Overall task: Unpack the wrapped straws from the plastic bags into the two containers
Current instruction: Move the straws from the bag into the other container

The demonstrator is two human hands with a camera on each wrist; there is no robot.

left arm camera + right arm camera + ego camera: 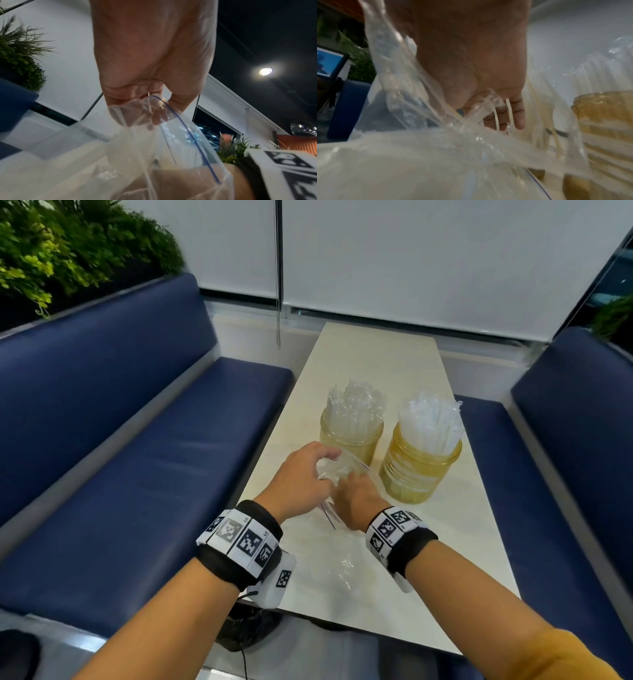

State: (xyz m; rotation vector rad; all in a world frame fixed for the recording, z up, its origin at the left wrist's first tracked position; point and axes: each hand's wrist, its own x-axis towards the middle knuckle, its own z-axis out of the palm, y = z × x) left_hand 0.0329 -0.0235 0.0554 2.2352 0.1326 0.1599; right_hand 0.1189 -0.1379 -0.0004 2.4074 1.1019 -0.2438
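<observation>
filling 2 jars (351,436): wrapped straws (430,422)

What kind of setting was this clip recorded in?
Probably a café or restaurant booth: navy padded bench seats flank a narrow pale table, roller blinds cover the windows, and two amber jars hold wrapped straws.

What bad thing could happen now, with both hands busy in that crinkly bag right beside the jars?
1. The right hand works inside the clear zip bag, close to the near amber jar; a bump might tip it and spill its wrapped straws.
2. The left hand pinches the bag's rim; a hard tug could make the thin plastic slip.
3. Another empty bag lies near the table edge and could slide off.
</observation>
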